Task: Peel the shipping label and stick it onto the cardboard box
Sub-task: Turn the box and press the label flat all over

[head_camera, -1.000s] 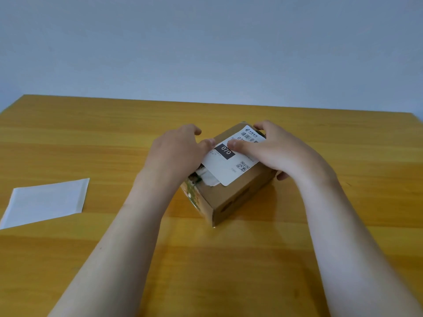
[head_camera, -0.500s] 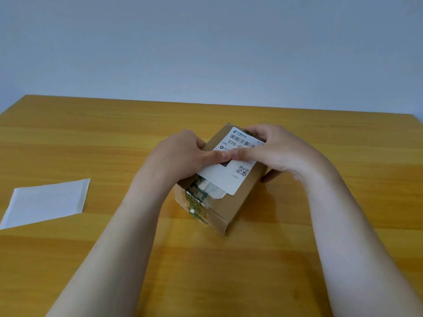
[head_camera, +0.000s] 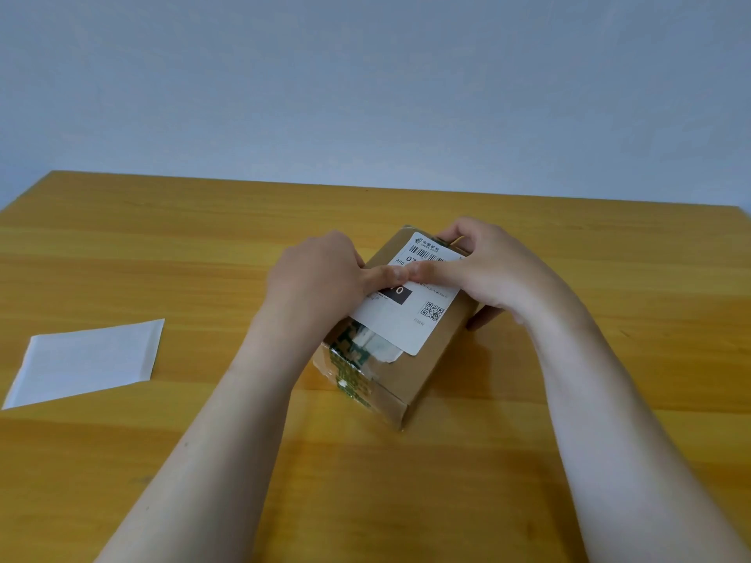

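A small brown cardboard box (head_camera: pixel 430 371) with green printed tape stands at the middle of the wooden table (head_camera: pixel 365 481), turned at an angle. The white shipping label (head_camera: pixel 406 319), with a barcode, a black block and a QR code, lies flat on the box's top face. My left hand (head_camera: pixel 317 278) rests on the box's left side, its thumb pressing on the label's middle. My right hand (head_camera: pixel 487 270) wraps the box's far right end, its thumb tip pressing the label right beside the left thumb.
A white sheet of backing paper (head_camera: pixel 87 361) lies flat on the table at the left. A plain grey-blue wall stands behind the table's far edge.
The box has turned and slid a little toward me and to the left. Both thumbs have come together on the middle of the label.
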Available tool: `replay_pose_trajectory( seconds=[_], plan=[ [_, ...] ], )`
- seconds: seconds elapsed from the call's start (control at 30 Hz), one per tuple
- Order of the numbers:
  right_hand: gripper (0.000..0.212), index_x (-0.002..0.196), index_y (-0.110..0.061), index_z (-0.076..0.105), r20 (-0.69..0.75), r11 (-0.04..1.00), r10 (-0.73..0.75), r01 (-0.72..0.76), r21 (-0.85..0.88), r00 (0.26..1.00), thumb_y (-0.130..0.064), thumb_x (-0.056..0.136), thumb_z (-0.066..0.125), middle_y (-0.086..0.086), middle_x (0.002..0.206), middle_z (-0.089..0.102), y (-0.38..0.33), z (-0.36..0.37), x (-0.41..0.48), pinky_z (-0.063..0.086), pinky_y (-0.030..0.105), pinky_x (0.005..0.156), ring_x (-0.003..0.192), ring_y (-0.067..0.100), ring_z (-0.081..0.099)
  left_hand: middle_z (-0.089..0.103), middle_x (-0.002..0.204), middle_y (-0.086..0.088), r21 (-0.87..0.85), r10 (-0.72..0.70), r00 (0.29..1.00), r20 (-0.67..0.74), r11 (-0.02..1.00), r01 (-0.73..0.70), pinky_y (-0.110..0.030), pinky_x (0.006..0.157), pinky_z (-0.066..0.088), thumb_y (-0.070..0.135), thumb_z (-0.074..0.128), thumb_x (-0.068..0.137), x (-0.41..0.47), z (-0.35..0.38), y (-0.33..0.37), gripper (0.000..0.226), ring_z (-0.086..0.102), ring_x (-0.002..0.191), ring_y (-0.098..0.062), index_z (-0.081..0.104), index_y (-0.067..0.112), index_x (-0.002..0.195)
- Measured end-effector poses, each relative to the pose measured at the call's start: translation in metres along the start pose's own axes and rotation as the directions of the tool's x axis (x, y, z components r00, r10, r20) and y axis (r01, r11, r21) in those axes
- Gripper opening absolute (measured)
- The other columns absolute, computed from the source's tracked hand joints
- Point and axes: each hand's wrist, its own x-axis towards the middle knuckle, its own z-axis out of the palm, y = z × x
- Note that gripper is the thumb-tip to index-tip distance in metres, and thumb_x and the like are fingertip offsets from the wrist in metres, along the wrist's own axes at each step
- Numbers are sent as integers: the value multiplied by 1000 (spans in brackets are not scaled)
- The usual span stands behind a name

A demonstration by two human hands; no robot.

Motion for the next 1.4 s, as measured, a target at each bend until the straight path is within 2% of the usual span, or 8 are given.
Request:
replay_pose_trajectory(
  seconds=[0.27,0.47,0.6,0.83,0.93,1.03,1.13,1.4],
  plan=[
    [64,100,-19,59,-74,998,13,-18,-60,997,-72,70,79,-1,93,72,-6,5,-3,64,59,72,87,25,74,71,74,-5,98,-3,999,-53,995,8,-30,52,38,91,46,77,0,2,-1,86,66,65,-26,70,9,84],
    [57,77,-23,51,-153,989,6,-29,-146,988,-76,71,71,-5,74,64,-7,11,0,57,45,61,76,26,69,74,78,-7,124,22,1000,-3,992,-21,-38,69,58,81,47,89,-1,4,-1,75,71,72,-29,67,9,86],
    [59,76,-24,56,-202,971,-34,-16,-238,979,-82,77,61,-8,73,66,-5,13,3,43,35,62,75,19,65,76,59,-4,-15,40,996,77,999,-39,-34,68,61,69,46,98,-5,7,5,66,71,49,-14,71,9,86],
    [39,116,-35,74,-41,987,-111,115,115,993,-64,92,65,-21,109,70,-6,-3,1,46,24,79,101,-6,63,81,90,3,-275,32,999,30,961,-22,-46,69,67,61,55,98,2,-7,-10,49,78,68,-14,76,16,100],
    [62,140,-39,64,83,995,-100,97,36,992,-64,84,75,-20,125,65,5,-7,7,48,30,102,120,4,61,81,100,9,-395,78,988,133,918,-20,-42,70,68,62,72,86,0,-12,-13,55,78,80,-8,71,23,124],
    [91,142,-44,61,136,994,-109,105,40,985,-69,58,84,-17,134,64,11,-12,10,46,38,114,128,6,59,79,102,15,-413,160,964,210,909,-61,-41,75,67,51,82,82,-1,-7,-9,36,76,92,-7,69,41,114],
    [93,139,-45,62,153,993,-117,113,35,981,-64,53,88,-17,133,65,13,-12,13,47,40,113,125,8,62,79,98,18,-464,188,956,228,884,-63,-39,73,67,45,86,80,-2,-5,-7,28,77,89,-6,66,46,99],
    [51,117,-34,66,22,994,-91,90,63,996,-48,74,90,-11,112,70,9,1,13,58,34,86,98,9,70,76,110,12,-443,119,979,166,896,-34,-37,67,67,51,88,74,0,-2,-9,56,78,89,-10,65,29,120]
  ],
)
